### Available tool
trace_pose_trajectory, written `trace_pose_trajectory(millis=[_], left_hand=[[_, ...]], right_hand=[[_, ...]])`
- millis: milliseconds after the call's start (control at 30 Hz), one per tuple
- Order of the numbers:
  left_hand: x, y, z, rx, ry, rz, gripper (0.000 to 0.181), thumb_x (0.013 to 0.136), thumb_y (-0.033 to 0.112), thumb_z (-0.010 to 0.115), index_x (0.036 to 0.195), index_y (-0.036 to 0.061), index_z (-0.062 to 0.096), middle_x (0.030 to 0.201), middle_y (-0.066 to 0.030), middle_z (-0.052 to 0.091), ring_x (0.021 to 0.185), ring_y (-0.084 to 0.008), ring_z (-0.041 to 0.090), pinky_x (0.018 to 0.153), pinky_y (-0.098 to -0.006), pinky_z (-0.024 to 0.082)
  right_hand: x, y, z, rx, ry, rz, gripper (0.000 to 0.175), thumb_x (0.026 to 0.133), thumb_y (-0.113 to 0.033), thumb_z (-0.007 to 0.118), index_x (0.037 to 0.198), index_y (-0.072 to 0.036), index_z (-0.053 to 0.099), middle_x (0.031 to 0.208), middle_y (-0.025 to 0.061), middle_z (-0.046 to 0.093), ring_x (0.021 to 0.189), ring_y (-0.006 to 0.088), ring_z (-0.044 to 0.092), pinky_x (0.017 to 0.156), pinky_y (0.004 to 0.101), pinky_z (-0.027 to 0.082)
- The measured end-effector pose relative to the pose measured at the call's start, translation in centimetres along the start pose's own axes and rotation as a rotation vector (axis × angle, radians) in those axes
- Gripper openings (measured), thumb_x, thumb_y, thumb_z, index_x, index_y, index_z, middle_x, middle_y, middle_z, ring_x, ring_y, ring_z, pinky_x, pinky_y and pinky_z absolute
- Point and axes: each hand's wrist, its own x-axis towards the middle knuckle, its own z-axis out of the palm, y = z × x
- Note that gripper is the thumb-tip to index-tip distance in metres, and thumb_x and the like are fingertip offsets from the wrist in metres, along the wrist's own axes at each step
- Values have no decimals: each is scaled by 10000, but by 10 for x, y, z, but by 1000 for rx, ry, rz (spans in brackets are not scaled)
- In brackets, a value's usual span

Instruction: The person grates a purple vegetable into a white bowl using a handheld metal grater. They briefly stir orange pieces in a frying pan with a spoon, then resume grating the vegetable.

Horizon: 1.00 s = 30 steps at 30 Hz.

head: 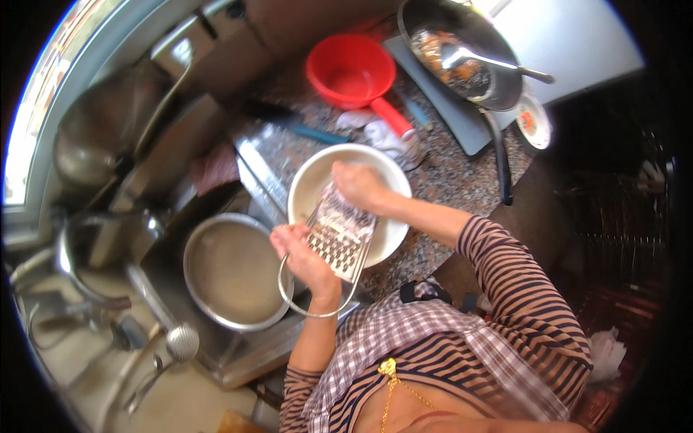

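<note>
My left hand (306, 260) grips the side of a flat metal grater (341, 238), whose wire handle loops round near my left wrist. The grater rests at a slant in a white bowl (296, 189) on the granite worktop. Over the grater's upper end, inside the bowl, my right hand (357, 187) is closed and pressed down. Whether it holds a piece of food is hidden by the fingers. Pale, wet shreds cling to the grater's face.
Left of the bowl, a metal basin (233, 270) of cloudy water stands in the sink. Beyond lie a red plastic dipper (352, 70), a white cloth (387, 140) and a blue-handled tool (322, 134). A wok (501, 81) with food and a spatula stands at upper right, beside a small dish (533, 122).
</note>
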Motion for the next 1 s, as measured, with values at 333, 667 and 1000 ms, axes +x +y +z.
trace_pose_trajectory(millis=[333,667,1000], left_hand=[[3,0,0,-61,39,-43,292,1065,310,427,895,73,408,826,-34,416,789,-133,418,770,-286,387],[3,4,2,-165,40,-88,256,1053,273,443,889,91,369,808,-28,386,786,-137,417,791,-279,386],[4,-3,-4,-53,28,-20,290,1073,331,400,940,74,409,842,-43,429,833,-149,440,834,-301,374]], right_hand=[[-8,6,-4,-27,-60,-103,137,924,-162,528,840,-54,538,667,185,598,609,404,619,552,506,493],[-13,6,-5,-43,-166,-161,188,952,-186,457,847,-76,568,757,195,652,659,396,663,621,512,512],[-15,3,-2,-149,-108,-113,194,966,-220,458,922,-47,531,693,180,636,610,376,655,551,499,526]])
